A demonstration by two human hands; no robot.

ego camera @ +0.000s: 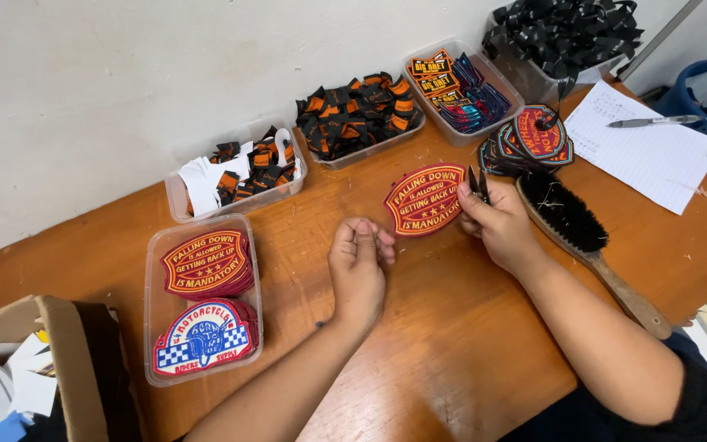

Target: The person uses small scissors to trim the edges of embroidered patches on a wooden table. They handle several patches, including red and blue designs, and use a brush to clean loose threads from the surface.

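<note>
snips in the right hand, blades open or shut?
Open. The small black snips in the right hand show two tips standing apart above the fingers, beside the red shield patch lying flat on the table.

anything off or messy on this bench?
Little stands out. The black ribbon overflows its clear tub at the top right, with strands hanging over the rim. The loose red patch lies tilted on the wooden table, beside the right hand, which holds small snips. No spills or damage visible.
</note>
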